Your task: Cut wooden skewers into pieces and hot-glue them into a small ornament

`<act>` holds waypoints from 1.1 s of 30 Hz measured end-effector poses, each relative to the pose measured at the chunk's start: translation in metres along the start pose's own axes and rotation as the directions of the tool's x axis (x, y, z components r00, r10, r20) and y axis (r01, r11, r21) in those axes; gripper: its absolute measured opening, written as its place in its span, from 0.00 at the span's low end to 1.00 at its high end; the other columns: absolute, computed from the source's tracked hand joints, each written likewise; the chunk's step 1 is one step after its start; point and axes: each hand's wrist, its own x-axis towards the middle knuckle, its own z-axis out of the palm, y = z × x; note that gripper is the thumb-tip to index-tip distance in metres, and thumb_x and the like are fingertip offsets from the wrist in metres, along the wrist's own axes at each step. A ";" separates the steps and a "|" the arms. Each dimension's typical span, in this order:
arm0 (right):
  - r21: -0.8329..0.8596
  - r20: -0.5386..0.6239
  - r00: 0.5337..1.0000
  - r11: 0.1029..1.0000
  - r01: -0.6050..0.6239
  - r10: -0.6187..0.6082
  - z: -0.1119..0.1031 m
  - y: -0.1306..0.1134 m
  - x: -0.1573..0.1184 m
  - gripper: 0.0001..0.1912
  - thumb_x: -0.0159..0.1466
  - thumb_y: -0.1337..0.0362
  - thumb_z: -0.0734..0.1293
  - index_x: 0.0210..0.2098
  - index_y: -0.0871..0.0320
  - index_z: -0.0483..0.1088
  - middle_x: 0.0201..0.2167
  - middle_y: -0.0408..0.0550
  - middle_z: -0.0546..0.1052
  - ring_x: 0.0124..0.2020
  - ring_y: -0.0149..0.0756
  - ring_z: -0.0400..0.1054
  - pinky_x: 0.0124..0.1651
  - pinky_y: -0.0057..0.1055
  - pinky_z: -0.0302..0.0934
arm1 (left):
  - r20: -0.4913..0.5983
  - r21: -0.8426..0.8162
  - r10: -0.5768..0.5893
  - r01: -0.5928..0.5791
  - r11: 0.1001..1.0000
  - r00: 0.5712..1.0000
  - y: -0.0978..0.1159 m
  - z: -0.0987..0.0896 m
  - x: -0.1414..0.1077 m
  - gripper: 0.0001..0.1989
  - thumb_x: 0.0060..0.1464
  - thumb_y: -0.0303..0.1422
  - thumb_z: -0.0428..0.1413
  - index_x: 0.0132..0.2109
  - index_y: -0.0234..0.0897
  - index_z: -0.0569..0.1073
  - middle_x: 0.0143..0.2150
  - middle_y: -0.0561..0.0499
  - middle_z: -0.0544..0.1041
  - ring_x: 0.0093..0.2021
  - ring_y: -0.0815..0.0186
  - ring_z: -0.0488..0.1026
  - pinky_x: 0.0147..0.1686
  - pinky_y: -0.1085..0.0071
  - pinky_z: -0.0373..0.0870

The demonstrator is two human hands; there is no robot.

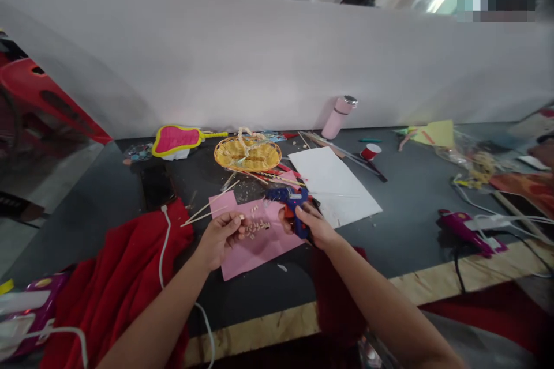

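Note:
My right hand [314, 223] is wrapped round the handle of a blue glue gun [292, 196] with an orange trigger, its nozzle pointing left. My left hand [223, 236] pinches a small pale piece [241, 217] between thumb and fingertips, a short way left of the gun; its exact kind is too small to make out. Below both hands lies pink paper [246, 262], bearing a pile of small pale pieces [256, 227]. Thin wooden sticks [208, 207] rest by my left hand, partly over the paper.
Behind the paper stand a yellow wicker basket [247, 155] and a pink bottle [340, 118]. White board [333, 179] lies to the right, near a red cup [370, 152]. Left are a red cloth [125, 259], a white cable [163, 248] and a phone [156, 185]. A purple power strip [470, 230] sits right.

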 end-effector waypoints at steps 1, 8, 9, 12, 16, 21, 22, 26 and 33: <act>-0.037 0.038 0.999 0.999 -0.022 0.023 0.001 0.000 -0.001 0.15 0.60 0.53 0.64 0.35 0.59 0.68 0.29 0.48 0.71 0.25 0.30 0.62 0.27 0.29 0.56 | -0.001 -0.015 0.000 0.000 1.000 1.000 0.000 -0.001 0.001 0.07 0.45 0.29 0.62 0.32 0.30 0.74 0.29 0.49 0.75 0.24 0.77 0.67 0.24 0.82 0.67; -0.273 0.160 0.985 0.962 -0.022 0.068 0.001 -0.004 -0.003 0.21 0.62 0.47 0.59 0.32 0.61 0.69 0.25 0.47 0.67 0.26 0.30 0.59 0.29 0.28 0.53 | -0.042 -0.065 -0.016 0.014 0.998 0.999 0.000 -0.003 0.004 0.06 0.45 0.28 0.62 0.33 0.30 0.74 0.30 0.49 0.75 0.25 0.76 0.67 0.24 0.81 0.67; -0.285 0.165 0.984 0.958 -0.022 0.071 0.000 -0.003 -0.003 0.22 0.62 0.47 0.58 0.33 0.61 0.68 0.25 0.47 0.67 0.25 0.29 0.59 0.29 0.28 0.53 | -0.044 -0.065 -0.018 0.015 0.998 0.999 0.001 -0.004 0.005 0.06 0.45 0.28 0.62 0.33 0.30 0.74 0.30 0.49 0.75 0.25 0.76 0.67 0.25 0.81 0.68; -0.285 0.172 0.983 0.958 -0.013 0.065 0.000 0.001 -0.003 0.21 0.62 0.47 0.58 0.33 0.61 0.67 0.26 0.46 0.66 0.25 0.28 0.58 0.28 0.28 0.52 | -0.039 -0.051 -0.026 0.024 0.998 0.999 0.001 -0.005 0.005 0.06 0.46 0.28 0.61 0.33 0.30 0.74 0.29 0.49 0.74 0.24 0.77 0.67 0.24 0.81 0.67; -0.293 0.201 0.977 0.956 -0.008 0.069 0.000 0.004 -0.003 0.21 0.63 0.48 0.58 0.33 0.61 0.66 0.28 0.47 0.66 0.25 0.28 0.57 0.29 0.28 0.52 | -0.037 -0.034 -0.047 0.046 0.998 0.998 0.001 -0.006 0.004 0.06 0.46 0.29 0.61 0.32 0.30 0.74 0.28 0.50 0.74 0.23 0.77 0.67 0.24 0.82 0.67; -0.291 0.200 0.977 0.957 -0.012 0.073 0.002 0.004 -0.003 0.22 0.62 0.46 0.58 0.33 0.61 0.66 0.26 0.45 0.65 0.23 0.27 0.56 0.27 0.27 0.52 | -0.038 -0.025 -0.054 0.053 0.998 0.998 -0.001 -0.007 0.004 0.07 0.46 0.30 0.61 0.33 0.30 0.74 0.29 0.49 0.75 0.23 0.78 0.67 0.24 0.82 0.67; -0.296 0.199 0.977 0.955 -0.014 0.076 0.002 0.003 -0.004 0.22 0.61 0.46 0.58 0.32 0.61 0.66 0.25 0.45 0.65 0.23 0.27 0.56 0.27 0.27 0.52 | -0.040 -0.026 -0.056 0.055 0.998 0.998 -0.001 -0.007 0.004 0.07 0.46 0.30 0.62 0.33 0.30 0.74 0.29 0.49 0.75 0.23 0.78 0.67 0.24 0.82 0.67; -0.315 0.214 0.973 0.949 -0.020 0.091 0.004 0.003 -0.004 0.22 0.61 0.46 0.58 0.31 0.60 0.65 0.25 0.45 0.65 0.23 0.28 0.55 0.27 0.27 0.52 | -0.047 -0.028 -0.059 0.057 0.998 0.997 -0.002 -0.007 0.005 0.08 0.44 0.30 0.63 0.32 0.30 0.74 0.27 0.50 0.75 0.22 0.77 0.68 0.24 0.82 0.68; -0.400 0.213 0.975 0.916 0.032 0.058 0.006 -0.001 -0.004 0.22 0.62 0.46 0.57 0.30 0.60 0.66 0.25 0.46 0.66 0.26 0.30 0.58 0.30 0.28 0.55 | -0.036 -0.039 -0.060 0.059 0.998 0.998 -0.003 -0.007 0.005 0.07 0.45 0.29 0.62 0.33 0.30 0.74 0.30 0.49 0.76 0.23 0.77 0.68 0.24 0.82 0.68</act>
